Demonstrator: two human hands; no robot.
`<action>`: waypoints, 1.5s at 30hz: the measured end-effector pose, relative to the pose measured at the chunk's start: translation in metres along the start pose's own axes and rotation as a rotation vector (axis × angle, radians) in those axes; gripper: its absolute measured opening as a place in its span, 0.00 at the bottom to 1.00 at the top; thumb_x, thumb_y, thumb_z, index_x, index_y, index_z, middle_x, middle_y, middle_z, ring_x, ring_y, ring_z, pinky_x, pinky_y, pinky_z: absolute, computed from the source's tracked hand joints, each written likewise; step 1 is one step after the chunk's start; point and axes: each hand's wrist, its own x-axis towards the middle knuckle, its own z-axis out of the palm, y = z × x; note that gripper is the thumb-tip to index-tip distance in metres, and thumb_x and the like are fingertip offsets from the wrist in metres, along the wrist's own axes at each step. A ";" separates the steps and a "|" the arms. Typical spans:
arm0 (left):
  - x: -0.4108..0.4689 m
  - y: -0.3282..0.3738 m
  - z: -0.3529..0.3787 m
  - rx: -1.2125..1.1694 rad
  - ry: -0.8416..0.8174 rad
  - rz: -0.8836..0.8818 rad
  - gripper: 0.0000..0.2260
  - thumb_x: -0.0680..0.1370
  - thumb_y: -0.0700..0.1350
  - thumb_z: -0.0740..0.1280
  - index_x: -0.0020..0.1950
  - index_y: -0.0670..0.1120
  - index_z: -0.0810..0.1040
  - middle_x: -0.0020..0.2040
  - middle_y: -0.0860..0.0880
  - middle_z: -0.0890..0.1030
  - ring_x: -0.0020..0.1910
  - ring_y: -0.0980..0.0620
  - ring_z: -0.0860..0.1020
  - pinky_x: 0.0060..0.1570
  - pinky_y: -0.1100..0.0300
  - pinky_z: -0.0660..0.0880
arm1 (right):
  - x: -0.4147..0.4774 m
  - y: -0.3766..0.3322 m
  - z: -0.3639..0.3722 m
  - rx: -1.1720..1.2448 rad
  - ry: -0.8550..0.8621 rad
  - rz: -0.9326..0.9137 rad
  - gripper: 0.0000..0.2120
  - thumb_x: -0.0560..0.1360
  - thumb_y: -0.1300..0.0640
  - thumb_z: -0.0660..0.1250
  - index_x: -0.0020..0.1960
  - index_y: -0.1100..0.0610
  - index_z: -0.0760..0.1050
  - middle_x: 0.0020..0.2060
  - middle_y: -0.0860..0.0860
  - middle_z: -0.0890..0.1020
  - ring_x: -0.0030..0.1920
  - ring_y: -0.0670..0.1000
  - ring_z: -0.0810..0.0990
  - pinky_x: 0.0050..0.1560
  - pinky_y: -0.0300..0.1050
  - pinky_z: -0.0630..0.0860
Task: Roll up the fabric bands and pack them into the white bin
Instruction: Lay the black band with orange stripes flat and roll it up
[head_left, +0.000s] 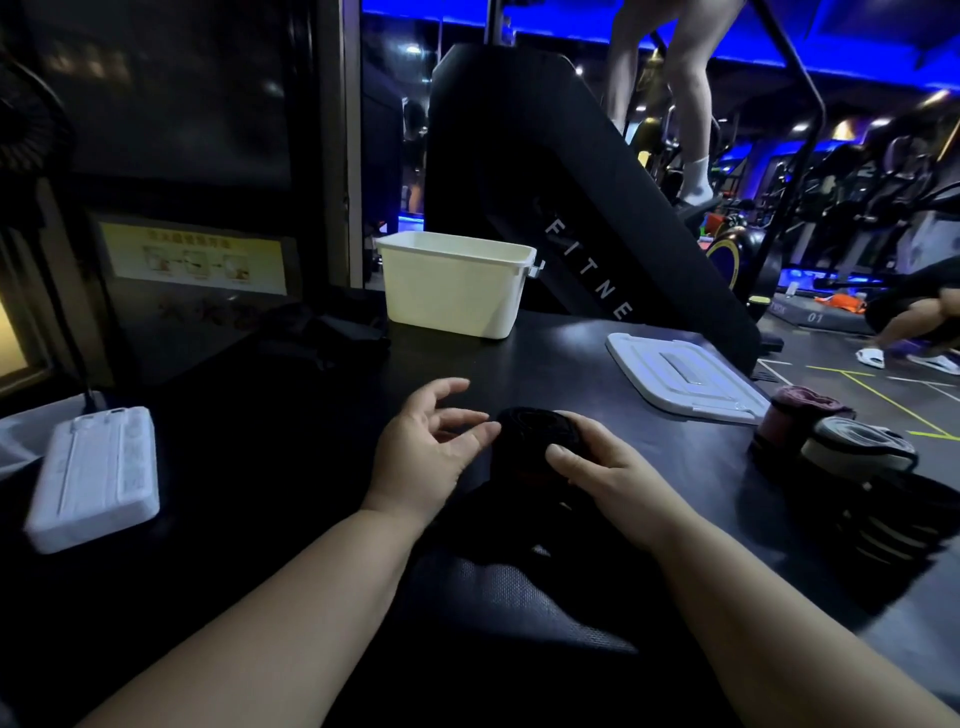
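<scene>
Right now the black fabric band (524, 436) sits as a half-wound roll on the dark table (260, 441), its loose tail trailing back toward the person. The right hand (602, 467) grips the roll, thumb and fingers curled round it. The left hand (426, 452) is spread and relaxed, its fingertips just touching the roll's side. The white bin (452, 291) stands at the far edge, well apart, with its lid (685, 379) lying flat to the right. Two rolled bands (857, 447) rest near the right edge.
</scene>
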 end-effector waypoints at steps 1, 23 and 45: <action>0.000 -0.002 0.000 0.022 -0.035 -0.006 0.20 0.72 0.44 0.76 0.61 0.55 0.75 0.50 0.53 0.84 0.51 0.57 0.81 0.52 0.67 0.75 | 0.000 -0.001 0.000 0.011 -0.003 -0.001 0.20 0.70 0.49 0.70 0.61 0.47 0.75 0.53 0.44 0.84 0.55 0.43 0.81 0.57 0.40 0.76; 0.002 -0.006 -0.001 0.179 -0.479 -0.010 0.25 0.73 0.41 0.75 0.63 0.60 0.72 0.57 0.55 0.80 0.58 0.61 0.78 0.62 0.65 0.71 | 0.002 0.004 -0.007 -0.160 -0.001 0.012 0.23 0.64 0.59 0.81 0.55 0.47 0.78 0.49 0.46 0.85 0.51 0.43 0.83 0.55 0.41 0.76; 0.002 -0.004 -0.001 0.303 -0.573 -0.013 0.37 0.67 0.36 0.78 0.63 0.67 0.65 0.59 0.55 0.79 0.60 0.62 0.76 0.63 0.69 0.69 | 0.000 -0.001 -0.016 -0.347 -0.099 0.061 0.37 0.57 0.50 0.79 0.64 0.45 0.72 0.56 0.44 0.82 0.58 0.43 0.79 0.65 0.47 0.74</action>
